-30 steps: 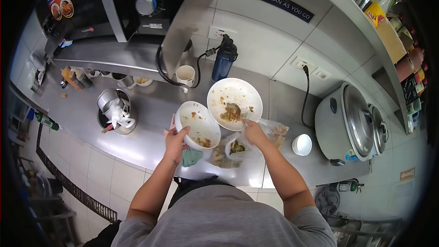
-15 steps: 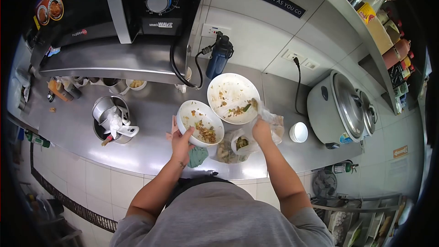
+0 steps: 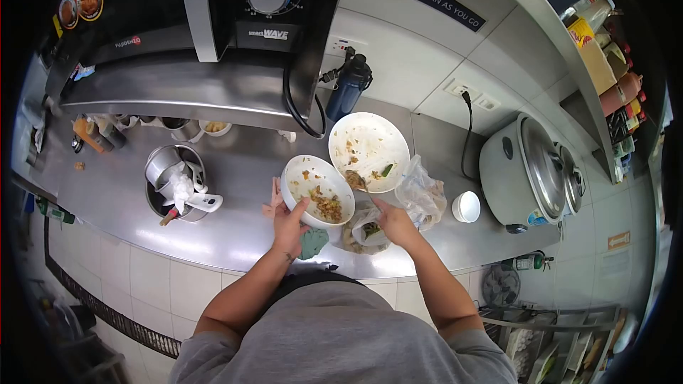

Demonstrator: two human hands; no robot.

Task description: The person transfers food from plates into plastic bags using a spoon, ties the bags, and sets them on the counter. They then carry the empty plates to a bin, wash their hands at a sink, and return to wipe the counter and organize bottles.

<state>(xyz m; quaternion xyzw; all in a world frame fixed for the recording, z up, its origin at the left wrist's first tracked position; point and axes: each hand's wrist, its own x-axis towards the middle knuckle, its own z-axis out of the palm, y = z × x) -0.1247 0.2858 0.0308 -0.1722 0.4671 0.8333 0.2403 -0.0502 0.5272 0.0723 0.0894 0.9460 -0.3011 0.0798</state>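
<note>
My left hand (image 3: 289, 226) grips the near rim of a white bowl (image 3: 299, 178) that holds brown and yellow food bits. Right of it, a larger white bowl (image 3: 373, 139) has scraps and a green piece inside. My right hand (image 3: 393, 220) is closed around a utensil, whose spoon-like end (image 3: 356, 180) carries food at the larger bowl's near edge. Under that hand lies an open plastic bag (image 3: 365, 236) with food in it. Another clear plastic bag (image 3: 423, 195) rests to its right. A green cloth (image 3: 313, 243) sits below the smaller bowl.
A rice cooker (image 3: 509, 178) and a white cup (image 3: 466, 206) stand at the right. A dark blue bottle (image 3: 348, 89) is by the wall. On the left, a metal pot (image 3: 176, 183) holds utensils. The microwave shelf (image 3: 192, 92) overhangs the counter's back left.
My right hand has moved left and nearer to me, bringing the utensil's end from the larger bowl's right side to its near edge. Scraps there have shifted; the view has moved slightly.
</note>
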